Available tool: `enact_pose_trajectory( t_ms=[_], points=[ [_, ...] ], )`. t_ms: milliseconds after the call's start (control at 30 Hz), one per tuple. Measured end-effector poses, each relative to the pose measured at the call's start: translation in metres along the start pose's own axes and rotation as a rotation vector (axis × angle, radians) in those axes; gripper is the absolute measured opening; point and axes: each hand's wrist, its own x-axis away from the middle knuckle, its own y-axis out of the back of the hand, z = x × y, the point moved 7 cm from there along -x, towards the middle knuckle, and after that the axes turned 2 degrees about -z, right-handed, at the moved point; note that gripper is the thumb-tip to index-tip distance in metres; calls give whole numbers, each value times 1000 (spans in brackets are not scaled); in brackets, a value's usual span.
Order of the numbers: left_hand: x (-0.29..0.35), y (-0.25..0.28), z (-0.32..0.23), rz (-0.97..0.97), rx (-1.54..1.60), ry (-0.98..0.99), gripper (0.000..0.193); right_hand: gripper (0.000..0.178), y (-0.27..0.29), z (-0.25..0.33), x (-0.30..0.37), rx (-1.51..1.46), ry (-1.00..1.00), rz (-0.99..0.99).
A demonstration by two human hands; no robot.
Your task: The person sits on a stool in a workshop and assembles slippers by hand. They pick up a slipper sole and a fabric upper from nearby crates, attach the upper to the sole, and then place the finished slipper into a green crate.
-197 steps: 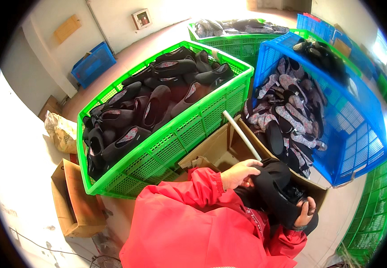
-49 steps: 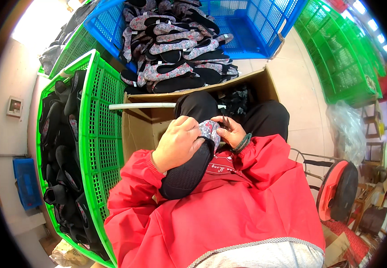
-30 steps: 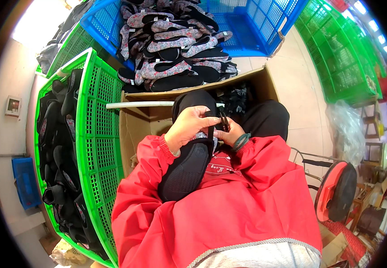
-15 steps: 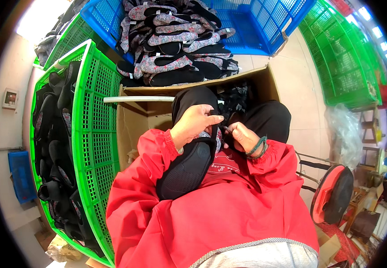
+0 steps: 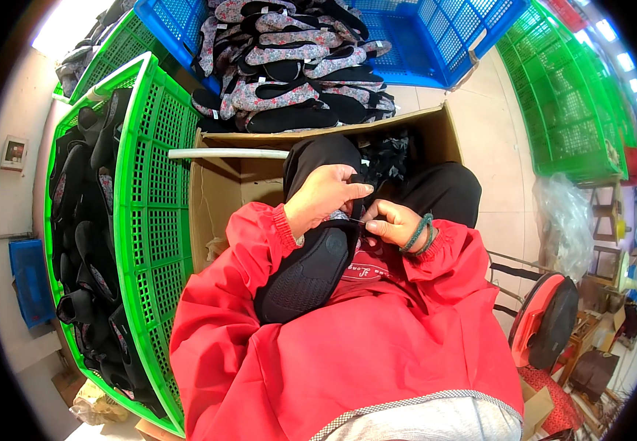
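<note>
A black shoe (image 5: 305,275) with a patterned sole rests against my lap, sole facing up. My left hand (image 5: 326,197) is closed on its upper end, thumb pointing right. A bit of light patterned cloth shows below those fingers. Beside it, my right hand (image 5: 394,223) is closed in a pinch at the shoe's right edge. Something thin and dark runs left from its fingertips; whether it is a tool or thread I cannot make out. Both hands are over my black-trousered knees.
An open cardboard box (image 5: 216,213) surrounds my knees, with a pale bar (image 5: 227,153) across it. Floral and black shoes (image 5: 274,95) are heaped ahead by a blue crate (image 5: 436,44). On the left, a green crate (image 5: 160,242) holds black shoes. A round red-black object (image 5: 546,320) stands right.
My right hand has moved slightly left and up toward the left hand, its fingers now more extended at the shoe's edge. My left hand has shifted a little up and right.
</note>
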Motion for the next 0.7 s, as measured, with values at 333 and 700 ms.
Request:
enact_pose_trajectory(
  t_ms=[333,700],
  points=[
    [3,-1,-5,-3,-7,6,58,21,3,-7,-7,-114,-10,58],
    [2,0,-5,-9,-23,-7,62,17,0,-2,-9,-246,-32,101]
  ],
)
